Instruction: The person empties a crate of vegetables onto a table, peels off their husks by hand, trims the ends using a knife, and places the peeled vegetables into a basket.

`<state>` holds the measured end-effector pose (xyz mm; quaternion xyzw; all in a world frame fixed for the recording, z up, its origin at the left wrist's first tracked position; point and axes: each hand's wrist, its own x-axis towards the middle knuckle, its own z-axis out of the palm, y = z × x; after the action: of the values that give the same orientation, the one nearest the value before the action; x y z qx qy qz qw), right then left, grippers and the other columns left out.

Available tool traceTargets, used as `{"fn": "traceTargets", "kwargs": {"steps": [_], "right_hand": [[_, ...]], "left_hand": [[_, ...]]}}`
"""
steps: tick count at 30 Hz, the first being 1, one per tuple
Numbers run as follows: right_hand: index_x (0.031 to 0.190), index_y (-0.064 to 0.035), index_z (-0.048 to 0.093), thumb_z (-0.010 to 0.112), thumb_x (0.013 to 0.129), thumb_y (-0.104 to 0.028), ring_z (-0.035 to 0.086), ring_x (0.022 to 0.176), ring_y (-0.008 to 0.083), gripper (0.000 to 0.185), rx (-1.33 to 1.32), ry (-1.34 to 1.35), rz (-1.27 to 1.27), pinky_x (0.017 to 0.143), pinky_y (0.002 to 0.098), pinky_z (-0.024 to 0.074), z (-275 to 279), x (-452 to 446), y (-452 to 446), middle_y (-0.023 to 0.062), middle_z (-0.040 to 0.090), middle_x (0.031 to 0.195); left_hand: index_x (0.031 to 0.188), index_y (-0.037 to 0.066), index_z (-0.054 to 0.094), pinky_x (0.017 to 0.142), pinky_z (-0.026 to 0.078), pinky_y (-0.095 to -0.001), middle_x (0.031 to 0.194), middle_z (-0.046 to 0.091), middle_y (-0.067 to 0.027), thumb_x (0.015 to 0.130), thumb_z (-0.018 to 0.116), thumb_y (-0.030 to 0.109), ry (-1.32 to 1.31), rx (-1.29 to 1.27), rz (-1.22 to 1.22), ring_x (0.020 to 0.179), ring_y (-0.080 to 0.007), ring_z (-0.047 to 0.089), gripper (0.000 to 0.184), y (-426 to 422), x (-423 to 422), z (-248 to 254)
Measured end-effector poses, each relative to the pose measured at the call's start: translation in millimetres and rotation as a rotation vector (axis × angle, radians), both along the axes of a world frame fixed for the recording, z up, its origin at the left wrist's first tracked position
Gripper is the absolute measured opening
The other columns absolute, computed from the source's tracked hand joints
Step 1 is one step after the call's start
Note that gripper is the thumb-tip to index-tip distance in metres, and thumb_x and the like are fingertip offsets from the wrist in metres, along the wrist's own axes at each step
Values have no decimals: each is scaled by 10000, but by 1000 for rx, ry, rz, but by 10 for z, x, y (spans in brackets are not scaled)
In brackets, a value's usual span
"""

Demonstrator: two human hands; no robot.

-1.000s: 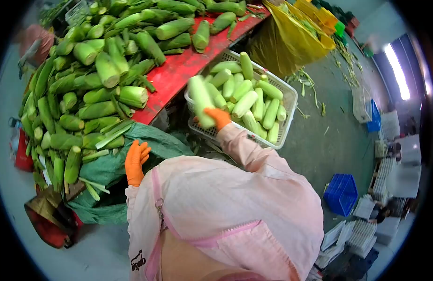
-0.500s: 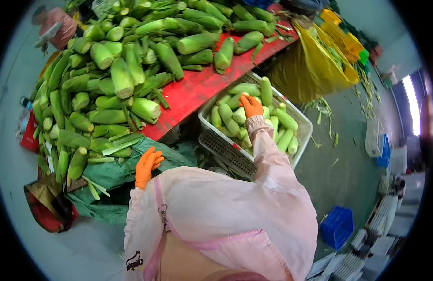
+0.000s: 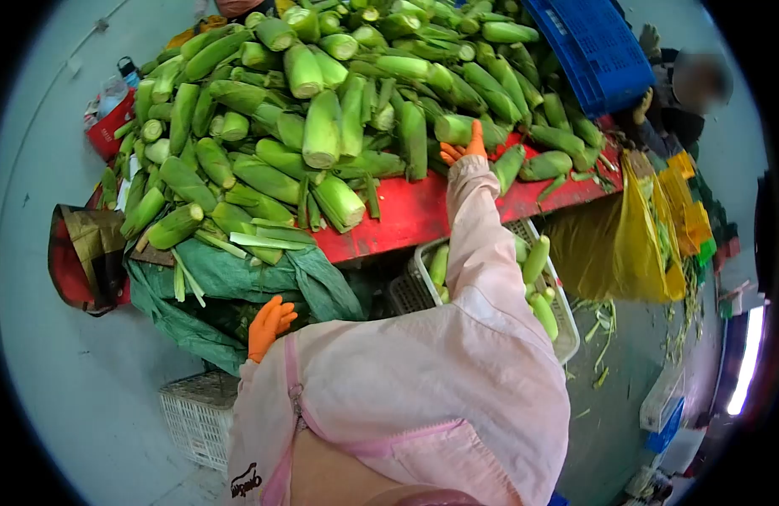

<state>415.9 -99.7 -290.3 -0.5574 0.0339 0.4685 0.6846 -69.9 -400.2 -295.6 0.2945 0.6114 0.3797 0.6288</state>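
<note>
Both my hands wear orange gloves. My right hand reaches over the red table, fingers apart, at a green husked corn cob on the front of the pile; whether it touches the cob is unclear. My left hand stays low beside the green sack, fingers spread and holding nothing. Unhusked corn is heaped across the table. Below my right arm, partly hidden by the sleeve, a white crate holds peeled pale-green cobs.
A blue crate tilts at the pile's back right, beside another person. A yellow bag hangs at the table's right end. A white basket stands lower left, below a red and gold bag.
My right hand first carried a peeled cob to the white crate, then left it there and moved up to the pile. The view has shifted, showing the blue crate and another person.
</note>
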Motion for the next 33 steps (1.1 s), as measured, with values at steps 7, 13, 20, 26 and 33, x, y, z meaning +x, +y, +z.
{"fn": "traceTargets", "kwargs": {"steps": [7, 13, 20, 26, 33], "right_hand": [[1204, -10, 540, 725, 718, -612, 639, 740, 322, 796, -278, -210, 118, 584, 431, 535, -261, 208, 428, 201, 597, 1148], [1223, -24, 539, 839, 686, -371, 625, 917, 341, 706, 75, -101, -160, 625, 517, 555, -215, 11, 212, 191, 592, 1161], [1297, -173, 507, 658, 845, -465, 637, 1008, 257, 559, 401, 0, 317, 782, 480, 510, -826, -4, -690, 45, 648, 1175], [1349, -34, 418, 742, 791, -324, 617, 915, 247, 707, 284, -219, 164, 641, 387, 557, -527, -292, -614, 100, 598, 1142], [1411, 7, 341, 807, 704, -424, 634, 842, 220, 950, 180, -186, 172, 596, 361, 488, -259, -515, -664, 130, 639, 1094]], "left_hand": [[1388, 37, 433, 819, 497, -286, 1210, 622, -120, 1002, 486, 264, -45, -13, 52, 993, -187, 650, 451, -132, -169, -156], [1378, 27, 440, 819, 498, -293, 1196, 628, -121, 998, 496, 249, -69, -19, 26, 993, -192, 651, 443, 43, -92, -111], [1369, 24, 450, 814, 500, -295, 1204, 622, -131, 990, 512, 242, -46, 23, -10, 988, -191, 650, 442, 137, -116, -71], [1325, 46, 490, 837, 512, -322, 1197, 612, -159, 982, 518, 332, -31, 82, -147, 996, -205, 643, 447, 273, -112, 30], [1320, 26, 494, 836, 488, -304, 1188, 630, -137, 972, 517, 359, -21, 136, -200, 995, -199, 646, 482, 527, 38, 240]]}}
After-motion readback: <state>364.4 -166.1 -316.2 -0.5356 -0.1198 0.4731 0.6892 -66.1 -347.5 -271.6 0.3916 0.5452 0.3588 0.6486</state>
